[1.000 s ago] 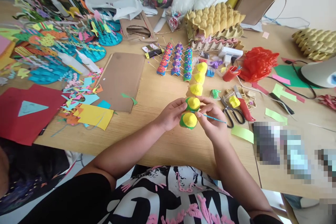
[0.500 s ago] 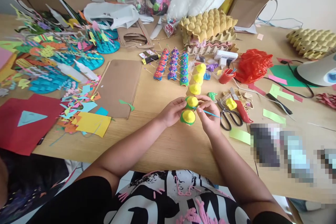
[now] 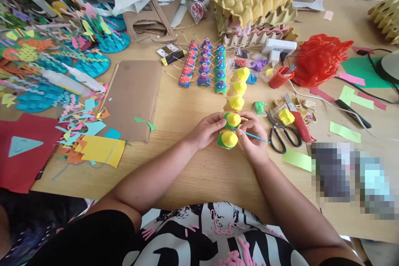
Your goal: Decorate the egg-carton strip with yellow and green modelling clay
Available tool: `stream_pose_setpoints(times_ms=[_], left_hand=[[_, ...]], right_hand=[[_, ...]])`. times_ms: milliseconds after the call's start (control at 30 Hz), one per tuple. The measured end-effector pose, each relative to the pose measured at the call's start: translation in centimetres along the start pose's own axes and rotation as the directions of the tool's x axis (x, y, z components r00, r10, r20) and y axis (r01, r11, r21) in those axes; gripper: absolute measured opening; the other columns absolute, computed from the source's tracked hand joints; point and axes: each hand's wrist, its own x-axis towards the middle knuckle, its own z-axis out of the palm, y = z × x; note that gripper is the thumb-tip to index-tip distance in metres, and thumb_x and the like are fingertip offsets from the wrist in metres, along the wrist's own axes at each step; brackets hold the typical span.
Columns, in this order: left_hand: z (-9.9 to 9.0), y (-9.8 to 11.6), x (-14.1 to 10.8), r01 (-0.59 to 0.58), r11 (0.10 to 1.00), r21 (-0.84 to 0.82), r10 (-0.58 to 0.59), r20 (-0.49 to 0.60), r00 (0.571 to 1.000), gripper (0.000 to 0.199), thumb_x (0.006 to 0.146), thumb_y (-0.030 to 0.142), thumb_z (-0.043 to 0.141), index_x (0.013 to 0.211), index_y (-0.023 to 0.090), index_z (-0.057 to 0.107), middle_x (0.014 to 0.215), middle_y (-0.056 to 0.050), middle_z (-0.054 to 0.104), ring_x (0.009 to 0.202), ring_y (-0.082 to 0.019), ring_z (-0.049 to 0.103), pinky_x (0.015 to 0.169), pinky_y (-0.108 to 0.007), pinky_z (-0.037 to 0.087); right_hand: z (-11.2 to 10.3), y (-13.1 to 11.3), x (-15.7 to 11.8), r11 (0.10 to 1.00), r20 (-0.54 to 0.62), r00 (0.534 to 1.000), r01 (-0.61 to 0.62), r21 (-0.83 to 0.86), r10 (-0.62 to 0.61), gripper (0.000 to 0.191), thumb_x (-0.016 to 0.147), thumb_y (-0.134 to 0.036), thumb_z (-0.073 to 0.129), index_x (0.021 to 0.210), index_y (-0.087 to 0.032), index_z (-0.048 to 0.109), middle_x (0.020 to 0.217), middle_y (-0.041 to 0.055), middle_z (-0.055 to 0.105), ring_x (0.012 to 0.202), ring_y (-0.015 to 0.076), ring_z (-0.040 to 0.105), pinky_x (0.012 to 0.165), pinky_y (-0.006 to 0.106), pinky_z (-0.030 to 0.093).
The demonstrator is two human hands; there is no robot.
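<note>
A strip of egg-carton bumps topped with yellow clay (image 3: 235,103) runs away from me at centre; its two nearest bumps have green around their bases. My left hand (image 3: 209,129) pinches the strip's left side at the green part. Between the thumb and fingers of my right hand (image 3: 252,135) is a thin blue stick (image 3: 258,136), its tip at the gap between the two nearest bumps. Behind stand three finished-looking strips: a red and blue one (image 3: 188,64), a purple one (image 3: 205,64) and a green and blue one (image 3: 220,70), with pins sticking out.
Scissors (image 3: 285,135), yellow clay (image 3: 286,116), green clay (image 3: 259,107) and a red cup (image 3: 280,77) lie right. Egg trays (image 3: 255,0) are stacked behind. Brown cardboard (image 3: 132,99), coloured paper and glue bottles (image 3: 65,82) are left. Part of another person shows at lower left.
The camera view has shifted closer, so things at the back appear larger and higher. Both hands keep their hold on the strip and the blue stick, with little visible motion.
</note>
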Motion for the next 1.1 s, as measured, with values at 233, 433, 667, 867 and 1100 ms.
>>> stream_pose_setpoints(times_ms=[233, 433, 667, 867, 1100], left_hand=[[-0.13, 0.00, -0.20, -0.021, 0.997, 0.072, 0.019, 0.030, 0.999, 0.042, 0.076, 0.050, 0.099, 0.087, 0.017, 0.075, 0.086, 0.000, 0.073, 0.081, -0.011, 0.068, 0.076, -0.024, 0.055], [0.22, 0.16, -0.18, -0.032, 0.997, 0.074, 0.027, 0.060, 0.998, 0.050, 0.078, 0.061, 0.093, 0.087, 0.016, 0.074, 0.083, -0.002, 0.072, 0.075, -0.014, 0.065, 0.070, -0.027, 0.053], [0.48, 0.26, 0.02, -0.040, 0.996, 0.084, 0.042, -0.021, 0.999, 0.044, 0.075, 0.053, 0.096, 0.081, 0.016, 0.073, 0.082, -0.001, 0.072, 0.075, -0.013, 0.064, 0.071, -0.026, 0.051], [0.33, 0.00, 0.21, -0.090, 0.965, 0.248, 0.095, -0.006, 0.995, 0.040, 0.082, 0.053, 0.089, 0.079, 0.017, 0.074, 0.077, 0.002, 0.064, 0.076, -0.011, 0.055, 0.076, -0.024, 0.046], [-0.17, -0.38, 0.29, -0.111, 0.937, 0.332, 0.102, 0.045, 0.994, 0.037, 0.090, 0.052, 0.082, 0.082, 0.017, 0.072, 0.079, 0.002, 0.059, 0.076, -0.011, 0.051, 0.076, -0.024, 0.044]], right_hand=[[-0.05, -0.55, 0.01, 0.997, -0.012, 0.999, 0.042, -0.066, -0.043, 0.016, 0.098, -0.036, 0.075, 0.087, -0.028, 0.067, 0.130, 0.0075, 0.073, 0.124, 0.0283, 0.072, 0.107, 0.055, 0.062], [0.06, -0.50, 0.13, 0.991, -0.052, 0.995, 0.076, -0.113, -0.082, 0.017, 0.097, -0.036, 0.076, 0.086, -0.027, 0.066, 0.120, 0.0064, 0.075, 0.115, 0.0273, 0.073, 0.103, 0.053, 0.060], [-0.23, -0.11, 0.07, 1.000, -0.008, 1.000, -0.013, -0.004, 0.013, 0.017, 0.097, -0.035, 0.077, 0.087, -0.027, 0.066, 0.131, 0.0056, 0.070, 0.126, 0.0270, 0.068, 0.111, 0.053, 0.058], [-0.35, -0.66, 0.60, 0.997, 0.031, 0.997, -0.072, -0.015, 0.073, 0.023, 0.093, -0.039, 0.082, 0.083, -0.027, 0.064, 0.123, 0.0054, 0.069, 0.124, 0.0254, 0.067, 0.115, 0.050, 0.055], [-0.27, -0.88, 0.80, 0.986, 0.058, 0.985, -0.166, 0.018, 0.164, 0.029, 0.092, -0.042, 0.084, 0.079, -0.026, 0.063, 0.115, 0.0049, 0.068, 0.116, 0.0231, 0.067, 0.107, 0.044, 0.056]])
